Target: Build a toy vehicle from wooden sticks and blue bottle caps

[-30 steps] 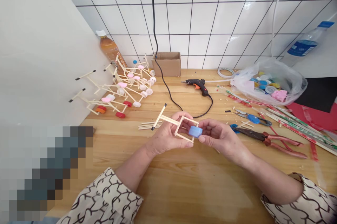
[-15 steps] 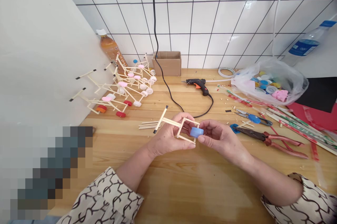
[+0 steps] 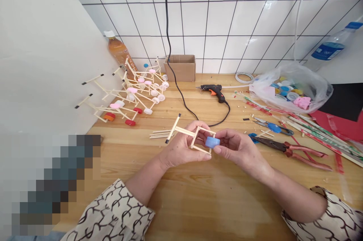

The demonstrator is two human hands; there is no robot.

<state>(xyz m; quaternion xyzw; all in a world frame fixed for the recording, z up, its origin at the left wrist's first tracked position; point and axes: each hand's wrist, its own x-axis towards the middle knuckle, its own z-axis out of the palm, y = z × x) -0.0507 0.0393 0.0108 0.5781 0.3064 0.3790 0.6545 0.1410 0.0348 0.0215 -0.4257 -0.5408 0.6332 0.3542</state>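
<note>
My left hand (image 3: 181,148) grips a small frame of glued wooden sticks (image 3: 185,131), with a longer black-tipped crosspiece at its far left end. My right hand (image 3: 239,148) pinches a blue plastic bottle cap (image 3: 212,142) between thumb and fingers. The cap sits against the near corner of the square end of the frame. Its contact point with the sticks is partly hidden by my fingers.
Finished stick frames with cap wheels (image 3: 133,95) lie at left by a white wall. Ahead are a hot glue gun (image 3: 212,91), cardboard box (image 3: 181,68) and plastic bag of caps (image 3: 292,91). Red-handled pliers (image 3: 295,150) and blue-handled scissors (image 3: 272,128) lie at right.
The blue cap has shifted slightly to the right along with my right hand. The stick frame has turned a little in my left hand.
</note>
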